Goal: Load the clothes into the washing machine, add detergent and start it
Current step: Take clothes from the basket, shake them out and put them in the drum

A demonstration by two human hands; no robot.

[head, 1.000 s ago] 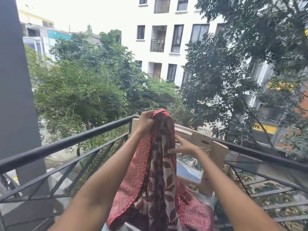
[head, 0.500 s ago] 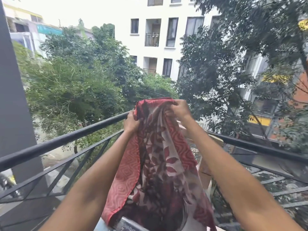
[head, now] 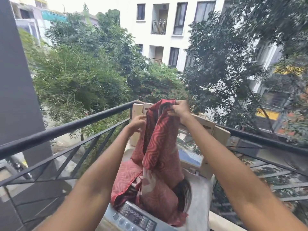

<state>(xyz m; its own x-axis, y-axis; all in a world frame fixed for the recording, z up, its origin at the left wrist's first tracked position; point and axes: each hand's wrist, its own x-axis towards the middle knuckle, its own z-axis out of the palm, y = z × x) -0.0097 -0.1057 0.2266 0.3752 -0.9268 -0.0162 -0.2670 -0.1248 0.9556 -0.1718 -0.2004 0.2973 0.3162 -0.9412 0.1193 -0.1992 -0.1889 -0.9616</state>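
Lowered since half a second ago, the left hand (head: 137,123) now pinches the red patterned cloth (head: 158,147) lower down while the right hand (head: 178,110) grips its top, its lower end hanging into the washing machine (head: 136,217) beside the balcony railing (head: 66,129).

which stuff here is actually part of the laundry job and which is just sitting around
Part of the job:
- red patterned cloth, pinched at its top by the right hand, left hand at its edge
- washing machine, lid up, cloth hanging into the tub
- control panel

Just there:
- cardboard box behind the machine
- balcony railing
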